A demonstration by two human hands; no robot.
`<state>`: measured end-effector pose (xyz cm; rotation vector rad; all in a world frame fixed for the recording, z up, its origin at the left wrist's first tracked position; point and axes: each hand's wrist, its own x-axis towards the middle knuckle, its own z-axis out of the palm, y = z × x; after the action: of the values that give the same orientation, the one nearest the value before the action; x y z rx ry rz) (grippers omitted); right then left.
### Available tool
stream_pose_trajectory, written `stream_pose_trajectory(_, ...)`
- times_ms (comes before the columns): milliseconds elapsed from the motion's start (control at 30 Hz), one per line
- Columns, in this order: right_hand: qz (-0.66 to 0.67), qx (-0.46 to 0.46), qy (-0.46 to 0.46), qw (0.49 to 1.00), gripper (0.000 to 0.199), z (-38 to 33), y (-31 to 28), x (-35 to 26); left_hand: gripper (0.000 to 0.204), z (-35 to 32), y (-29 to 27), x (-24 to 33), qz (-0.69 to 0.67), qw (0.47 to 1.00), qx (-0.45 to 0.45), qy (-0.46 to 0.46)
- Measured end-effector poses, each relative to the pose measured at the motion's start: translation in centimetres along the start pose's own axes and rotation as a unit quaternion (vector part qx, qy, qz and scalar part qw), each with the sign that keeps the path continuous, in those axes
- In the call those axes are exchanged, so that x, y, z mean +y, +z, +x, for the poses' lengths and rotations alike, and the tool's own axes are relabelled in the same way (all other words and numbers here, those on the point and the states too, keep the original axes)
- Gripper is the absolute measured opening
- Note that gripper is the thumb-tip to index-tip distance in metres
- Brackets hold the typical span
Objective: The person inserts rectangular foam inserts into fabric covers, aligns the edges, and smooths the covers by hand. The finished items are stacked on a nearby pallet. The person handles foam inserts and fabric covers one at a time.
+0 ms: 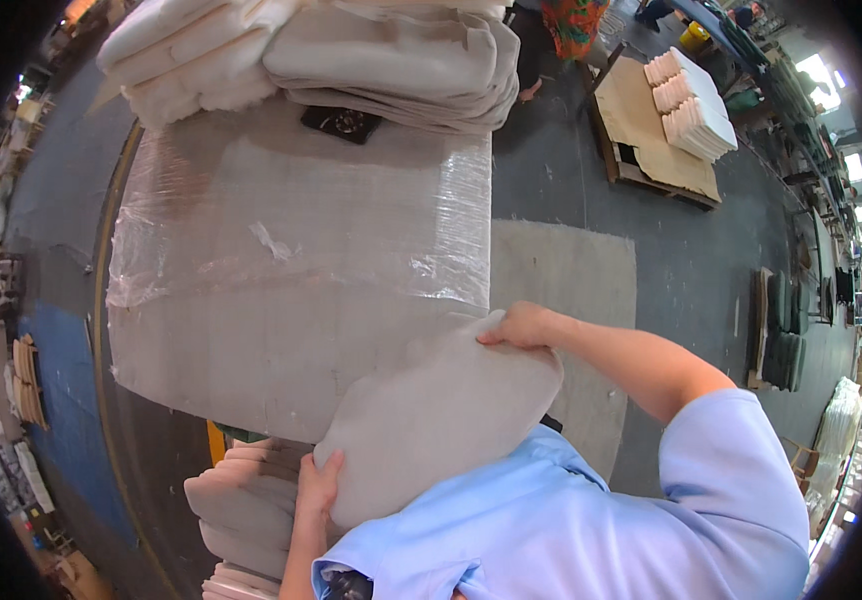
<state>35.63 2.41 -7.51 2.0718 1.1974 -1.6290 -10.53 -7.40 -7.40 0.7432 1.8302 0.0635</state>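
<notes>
A light grey, soft, flat pad with rounded corners, like a seat cushion, is held tilted against my front. My right hand grips its far right edge, thumb on top and fingers curled beneath. At its near left corner, my left hand pinches the edge. The pad's upper left side lies over the near edge of a large grey block partly wrapped in clear film. Below my left forearm sits a stack of similar grey and white pads.
Grey folded pads and white fluffy ones are piled on the block's far end, beside a small black object. Back right, white stacked pads stand on a cardboard-topped pallet. A person's arm shows at the top.
</notes>
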Motion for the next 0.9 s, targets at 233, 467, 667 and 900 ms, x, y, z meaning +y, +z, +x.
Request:
stream_pose_trajectory(233, -0.057, -0.013, -0.019, 0.998, 0.075, 4.3, -0.4, -0.5, 0.064, 4.6, -0.7, 0.7, -0.080, 0.991, -0.104, -0.035)
stream_pose_trajectory(467, -0.038, 0.001, -0.061, 0.997, 0.052, 6.7, -0.3, 0.3, 0.055, 5.8, -1.2, -0.1, -0.200, 0.965, -0.161, -0.059)
stream_pose_trajectory(667, 0.060, -0.030, -0.004, 0.998, 0.052, 4.7, -0.5, -1.8, 0.055, 4.9, -1.2, 0.2, -0.133, 0.984, -0.074, -0.095)
stream_pose_trajectory(900, 0.096, -0.013, -0.085, 0.992, 0.068, 3.6, 0.3, 0.8, 0.051, 0.4, -1.2, -0.8, -0.252, 0.964, -0.076, 0.036)
